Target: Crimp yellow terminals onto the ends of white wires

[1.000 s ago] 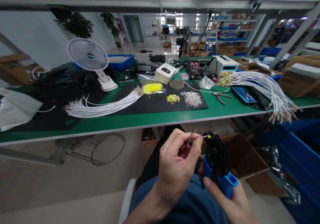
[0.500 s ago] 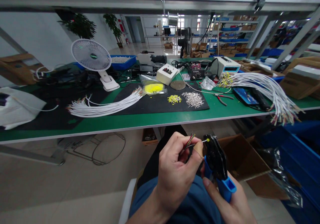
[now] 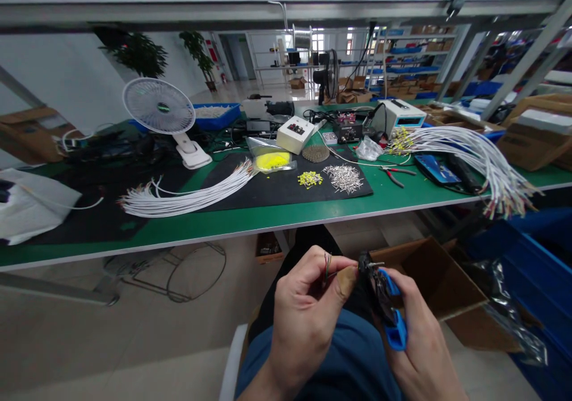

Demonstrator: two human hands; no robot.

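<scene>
Pinching thin multicoloured wires between closed fingers, the left hand meets the black, blue-handled crimping tool clasped by the right hand; the tabletop's right-side yellow-tipped white cables seem done, the left-side bare-ended white bundle seemingly undone.

The hand tool is black with blue handles; the thin wires show red and green. The counter is green, the mat black, the cables white, the bagged pieces bright yellow.
</scene>
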